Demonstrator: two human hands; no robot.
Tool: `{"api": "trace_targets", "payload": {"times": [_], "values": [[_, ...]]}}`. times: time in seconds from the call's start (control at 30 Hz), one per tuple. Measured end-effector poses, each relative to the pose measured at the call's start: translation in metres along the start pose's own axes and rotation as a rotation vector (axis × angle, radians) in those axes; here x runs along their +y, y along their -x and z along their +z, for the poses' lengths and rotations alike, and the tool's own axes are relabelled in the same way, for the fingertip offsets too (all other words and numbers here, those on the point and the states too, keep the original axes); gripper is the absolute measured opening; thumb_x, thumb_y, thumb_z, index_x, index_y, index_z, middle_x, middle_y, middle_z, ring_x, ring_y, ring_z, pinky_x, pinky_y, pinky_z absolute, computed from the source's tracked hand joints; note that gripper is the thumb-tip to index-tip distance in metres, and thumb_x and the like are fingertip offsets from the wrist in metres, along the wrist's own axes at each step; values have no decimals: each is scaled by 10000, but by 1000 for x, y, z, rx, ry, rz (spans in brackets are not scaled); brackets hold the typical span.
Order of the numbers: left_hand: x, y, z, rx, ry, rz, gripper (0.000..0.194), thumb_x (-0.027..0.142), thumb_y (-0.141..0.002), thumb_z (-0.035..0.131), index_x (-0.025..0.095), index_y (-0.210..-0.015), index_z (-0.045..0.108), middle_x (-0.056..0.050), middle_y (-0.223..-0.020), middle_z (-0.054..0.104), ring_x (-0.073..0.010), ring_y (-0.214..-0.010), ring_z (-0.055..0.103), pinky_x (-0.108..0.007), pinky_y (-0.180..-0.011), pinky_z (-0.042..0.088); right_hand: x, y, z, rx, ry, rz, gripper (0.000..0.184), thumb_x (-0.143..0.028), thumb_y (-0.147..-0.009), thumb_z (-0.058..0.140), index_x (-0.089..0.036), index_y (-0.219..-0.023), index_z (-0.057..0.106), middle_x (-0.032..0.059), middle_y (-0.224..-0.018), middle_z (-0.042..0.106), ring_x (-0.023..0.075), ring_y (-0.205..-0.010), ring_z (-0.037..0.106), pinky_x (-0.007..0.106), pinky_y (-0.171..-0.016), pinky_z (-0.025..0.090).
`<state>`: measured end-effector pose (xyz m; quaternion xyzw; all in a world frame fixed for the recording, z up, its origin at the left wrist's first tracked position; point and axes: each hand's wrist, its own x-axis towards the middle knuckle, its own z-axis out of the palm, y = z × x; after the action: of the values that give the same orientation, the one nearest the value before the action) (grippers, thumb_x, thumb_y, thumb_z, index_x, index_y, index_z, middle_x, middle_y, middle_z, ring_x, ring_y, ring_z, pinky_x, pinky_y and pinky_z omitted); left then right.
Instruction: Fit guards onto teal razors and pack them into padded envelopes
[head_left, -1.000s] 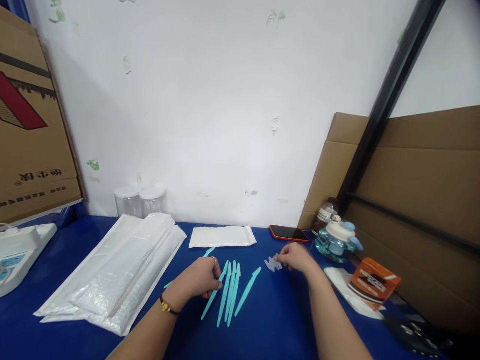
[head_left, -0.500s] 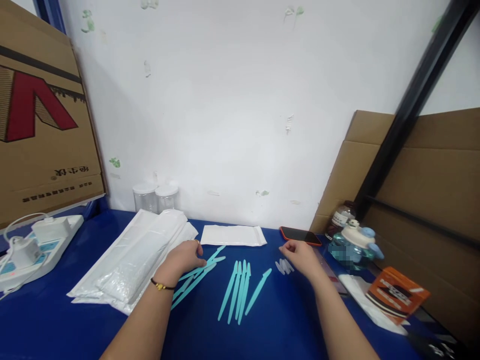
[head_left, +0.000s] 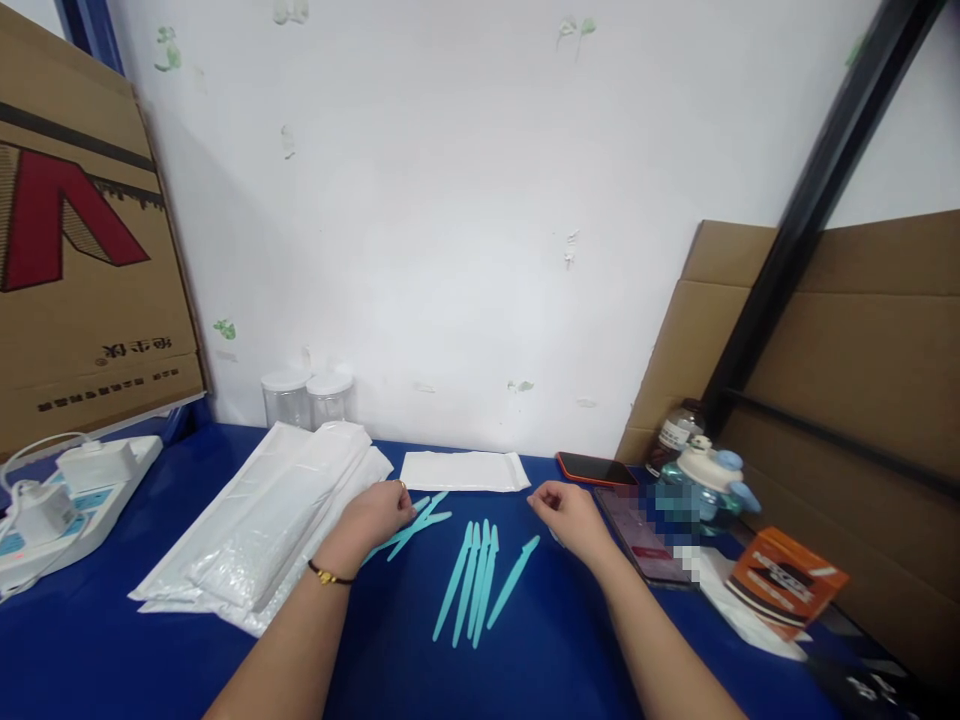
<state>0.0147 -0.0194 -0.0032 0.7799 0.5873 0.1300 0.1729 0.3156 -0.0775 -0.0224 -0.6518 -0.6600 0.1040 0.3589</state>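
Note:
My left hand (head_left: 381, 517) is closed at the pile of turquoise eyebrow razors (head_left: 426, 521) on the left, its fingertips pinched on one of them. That razor is mostly hidden by the fingers. Right of the pile, several more turquoise razors (head_left: 471, 580) lie side by side, blades pointing away from me, with a single razor (head_left: 513, 582) slightly apart. My right hand (head_left: 571, 515) has thumb and fingers pressed together above the table; whatever is between them is too small to make out. It covers most of the small clear caps (head_left: 555, 537).
White padded mailers (head_left: 262, 530) are stacked at left beside a power strip (head_left: 97, 500). A white packet (head_left: 465, 471) lies at the back near clear jars (head_left: 307, 398). To the right are a phone (head_left: 596, 468), a dark tablet-like device (head_left: 645, 540), a bottle (head_left: 705, 485) and an orange pouch (head_left: 787, 582).
My right hand has moved left and toward me, now covering most of the clear caps. My left hand has shifted slightly up and right at the razor pile. The view has turned slightly.

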Motion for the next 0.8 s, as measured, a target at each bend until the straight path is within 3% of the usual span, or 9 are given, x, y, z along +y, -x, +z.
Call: {"api": "trace_targets", "payload": {"times": [0.1,0.2,0.33,0.43,0.53,0.63,0.7,0.8], "values": [[4,0,-4,65,89,16,132,281,-736,496,168,-686,543,-18,-649,579,-140,-611,504,-231,-548,291,-4,1,3,-15,-81,-4,236,-380,-743,557,-183,-622,605,2,-565,566,135,-541,493,231,-501,314],[19,5,-9,-5,395,92,234,390,-758,510,159,-744,543,-1,-650,553,-127,-596,472,-223,-546,299,-17,3,7,-84,-341,20,232,-394,-742,583,-168,-716,629,-10,-578,533,114,-502,466,231,-488,326],[50,21,-2,-375,958,210,355,484,-736,581,155,-858,528,18,-698,535,-85,-568,435,-205,-531,288,-45,11,15,-265,-877,-6,426,-354,-725,652,-230,-1119,551,-1,-814,575,86,-513,507,232,-506,389],[64,29,8,-617,1196,256,348,453,-734,624,143,-843,511,12,-709,523,-70,-579,430,-203,-551,304,-57,14,21,-365,-1046,-69,283,-325,-739,663,-181,-977,608,7,-728,597,99,-553,534,243,-557,417],[68,30,16,-590,1252,212,327,411,-742,642,156,-872,484,16,-694,528,-63,-568,430,-199,-542,296,-57,14,19,-337,-1109,-49,173,-317,-778,632,-147,-767,604,-12,-542,555,93,-504,507,227,-531,396],[68,28,20,-534,1336,166,327,373,-716,679,165,-828,453,33,-658,508,-60,-569,446,-193,-556,311,-55,14,15,-303,-1190,-9,206,-285,-739,677,-162,-890,609,-19,-590,571,92,-519,526,215,-516,391],[69,28,20,-598,1416,107,357,370,-688,707,164,-802,439,31,-681,511,-52,-572,458,-188,-571,327,-56,15,13,-341,-1216,4,259,-282,-723,692,-158,-937,614,-10,-614,584,99,-534,542,222,-526,404],[73,31,19,-672,1408,88,368,414,-690,694,150,-813,469,14,-713,533,-52,-573,475,-189,-563,341,-58,16,14,-352,-1193,27,199,-307,-738,676,-130,-816,629,-14,-546,555,85,-464,506,211,-474,376]]}}
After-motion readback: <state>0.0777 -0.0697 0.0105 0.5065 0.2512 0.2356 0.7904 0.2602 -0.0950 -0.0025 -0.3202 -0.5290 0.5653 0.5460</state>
